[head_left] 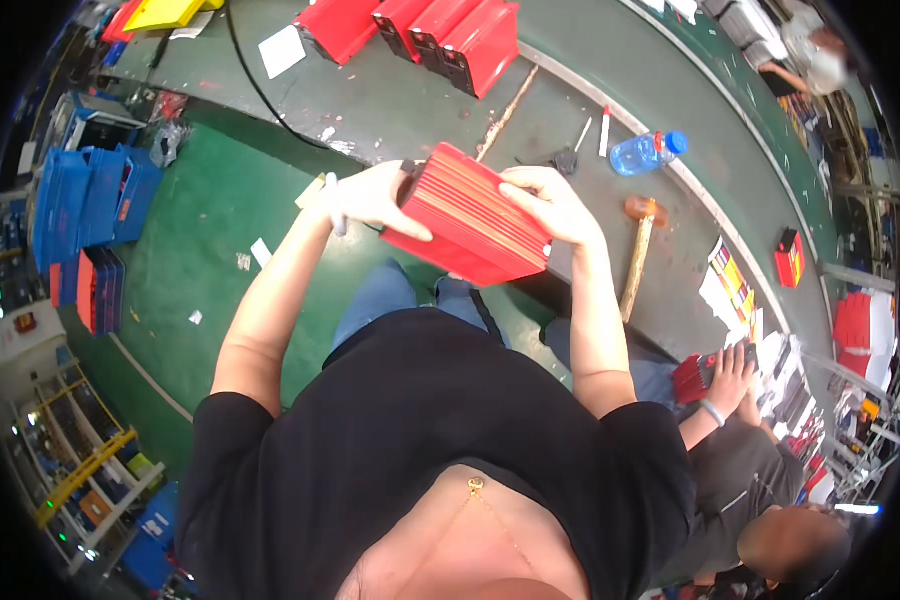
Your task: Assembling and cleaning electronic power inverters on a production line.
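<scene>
Between my two hands is a red box-shaped metal housing with ribbed fins [475,215], raised over the near edge of the workbench and tilted. My left hand [375,197] grips its left end, the thumb lying on the near side and the fingers by the black end. My right hand [555,205] closes on its right end, with fingers over the finned top. The underside of the housing and some of my fingertips are hidden. Just beyond lie a thin wooden stick [507,115] and a small dark tool with a thin shaft [567,158].
Several red housings [480,50] stand at the bench's far side. Right of me are a water bottle [642,153], a red-tipped marker [605,132] and a mallet [638,255]. A co-worker's hand [730,380] holds another red unit. Blue bins [90,195] stand left on the green floor.
</scene>
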The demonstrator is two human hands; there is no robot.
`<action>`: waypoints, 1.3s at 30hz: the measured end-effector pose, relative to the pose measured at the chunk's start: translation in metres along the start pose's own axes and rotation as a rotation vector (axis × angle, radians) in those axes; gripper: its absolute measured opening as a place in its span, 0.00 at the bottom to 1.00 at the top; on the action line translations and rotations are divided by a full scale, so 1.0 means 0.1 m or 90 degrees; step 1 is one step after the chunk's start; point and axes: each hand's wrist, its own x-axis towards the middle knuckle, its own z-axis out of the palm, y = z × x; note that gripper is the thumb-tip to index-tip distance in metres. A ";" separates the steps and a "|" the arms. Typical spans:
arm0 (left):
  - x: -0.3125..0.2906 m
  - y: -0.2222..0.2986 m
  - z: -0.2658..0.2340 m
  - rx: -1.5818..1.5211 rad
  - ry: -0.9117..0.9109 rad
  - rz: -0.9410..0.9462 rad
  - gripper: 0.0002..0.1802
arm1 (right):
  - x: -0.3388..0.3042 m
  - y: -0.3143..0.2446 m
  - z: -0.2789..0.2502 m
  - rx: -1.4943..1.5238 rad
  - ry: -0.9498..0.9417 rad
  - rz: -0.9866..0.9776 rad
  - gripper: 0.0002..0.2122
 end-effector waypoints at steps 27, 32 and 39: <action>-1.62 -1.55 -0.89 -0.134 0.471 -0.028 0.41 | 0.55 0.28 0.62 0.631 0.395 -0.240 0.27; -1.85 -1.90 -0.63 -0.041 0.563 -0.093 0.36 | 0.71 -0.27 1.11 0.423 0.020 0.113 0.23; -2.23 -2.14 -0.25 0.176 0.684 -0.268 0.33 | 0.88 -0.38 1.89 0.145 -0.381 0.329 0.16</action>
